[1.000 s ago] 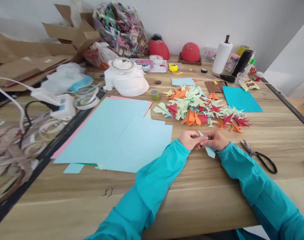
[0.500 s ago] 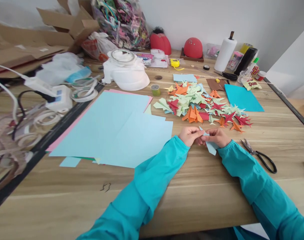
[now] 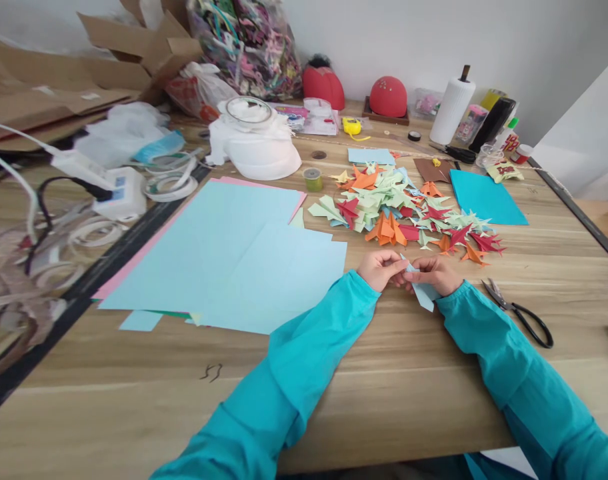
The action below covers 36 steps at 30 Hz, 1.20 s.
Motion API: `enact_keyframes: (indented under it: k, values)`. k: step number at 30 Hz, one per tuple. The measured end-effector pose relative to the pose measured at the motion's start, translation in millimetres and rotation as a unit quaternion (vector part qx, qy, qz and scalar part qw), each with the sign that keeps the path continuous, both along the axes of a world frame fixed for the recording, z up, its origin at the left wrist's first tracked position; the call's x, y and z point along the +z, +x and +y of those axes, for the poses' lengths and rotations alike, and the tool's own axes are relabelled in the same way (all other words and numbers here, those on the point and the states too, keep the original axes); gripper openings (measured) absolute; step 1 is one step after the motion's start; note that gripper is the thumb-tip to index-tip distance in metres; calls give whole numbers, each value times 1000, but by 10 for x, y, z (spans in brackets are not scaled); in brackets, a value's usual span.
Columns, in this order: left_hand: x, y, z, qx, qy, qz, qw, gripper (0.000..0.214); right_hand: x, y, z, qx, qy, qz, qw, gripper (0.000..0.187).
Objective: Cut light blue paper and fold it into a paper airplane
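Observation:
Between both hands is a small folded piece of light blue paper (image 3: pixel 424 295), held just above the table. My left hand (image 3: pixel 383 269) pinches its upper end, and my right hand (image 3: pixel 435 274) grips it from the other side, thumb on top. The paper's lower end sticks out below the right fingers. Just beyond my hands lies a pile of folded paper planes (image 3: pixel 387 193) in pale green, orange, red and blue. Scissors (image 3: pixel 519 312) with black handles rest beside my right sleeve. Large light blue sheets (image 3: pixel 224 253) lie to the left of my left hand.
A turquoise sheet (image 3: pixel 487 197) and a brown piece (image 3: pixel 433 171) lie behind the pile. A spool (image 3: pixel 313 179) stands near the large sheets. Farther back are a yellow tape measure (image 3: pixel 352 126) and a red pincushion (image 3: pixel 388 97). Cables and a power strip (image 3: pixel 121 193) crowd the left.
Both hands stay in nearly the same place, still gripping the folded blue paper. The whole view has shifted very slightly.

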<state>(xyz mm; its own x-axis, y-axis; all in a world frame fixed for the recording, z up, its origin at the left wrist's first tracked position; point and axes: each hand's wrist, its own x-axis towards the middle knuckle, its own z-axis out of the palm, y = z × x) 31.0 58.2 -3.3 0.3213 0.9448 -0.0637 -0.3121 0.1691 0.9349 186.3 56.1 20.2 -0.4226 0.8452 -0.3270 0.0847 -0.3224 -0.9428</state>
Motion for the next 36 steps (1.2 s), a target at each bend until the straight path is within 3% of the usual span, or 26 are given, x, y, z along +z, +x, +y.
enact_keyframes:
  k: [10, 25, 36]
  values:
    - [39, -10, -6, 25, -9, 1, 1000, 35, -65, 35, 10, 10, -12, -1, 1000, 30]
    - [48, -30, -4, 7, -31, -24, 999, 31, -90, 40, 16, 13, -7, -10, 1000, 29]
    - [17, -4, -3, 38, -11, -13, 999, 43, -92, 55, 25, 21, 2, -24, 999, 30]
